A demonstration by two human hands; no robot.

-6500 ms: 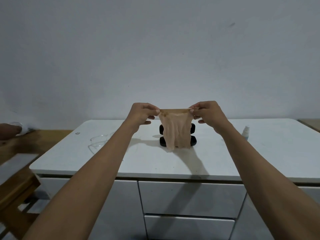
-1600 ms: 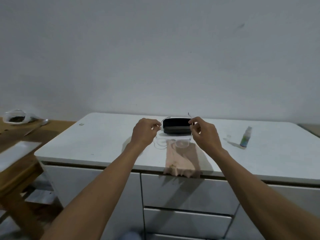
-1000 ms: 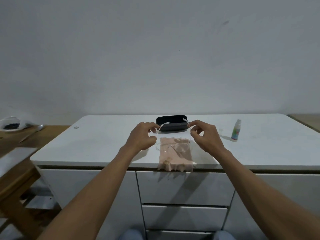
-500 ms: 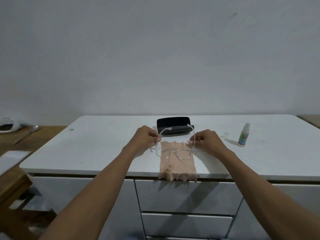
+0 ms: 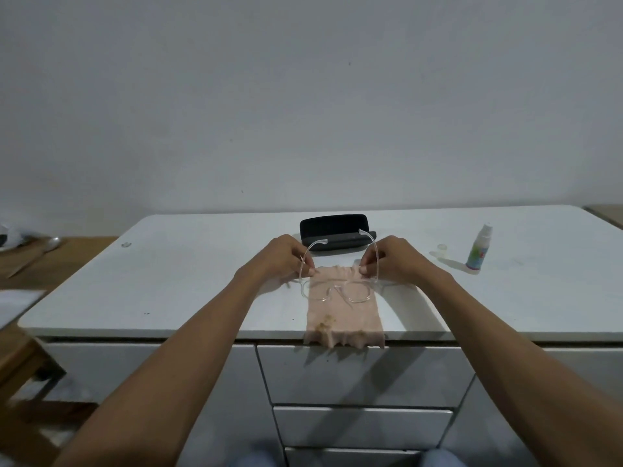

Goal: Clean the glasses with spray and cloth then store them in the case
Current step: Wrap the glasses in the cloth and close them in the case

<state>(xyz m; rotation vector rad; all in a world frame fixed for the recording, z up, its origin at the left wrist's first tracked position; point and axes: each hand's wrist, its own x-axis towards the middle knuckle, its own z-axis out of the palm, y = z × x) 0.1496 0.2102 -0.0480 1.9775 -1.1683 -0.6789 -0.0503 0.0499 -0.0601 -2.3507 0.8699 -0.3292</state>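
Clear-framed glasses [image 5: 337, 291] rest lenses-down on a peach cloth [image 5: 344, 315] spread on the white cabinet top [image 5: 188, 284], its near end hanging over the front edge. My left hand [image 5: 283, 261] pinches the left temple arm and my right hand [image 5: 394, 261] pinches the right one; both arms stick up and away from me. A shut black glasses case [image 5: 335, 232] lies just behind the hands. The small spray bottle [image 5: 478, 252] stands upright to the right, its clear cap [image 5: 442, 248] off beside it.
White drawers [image 5: 364, 375] run below the cabinet top. A wooden table [image 5: 30, 261] with a spoon and a bag sits lower at the left. A plain wall rises behind.
The cloth went from hanging between my hands to lying flat on the cabinet top. The glasses came from the left side into both hands and dropped onto the cloth. The case is now shut.
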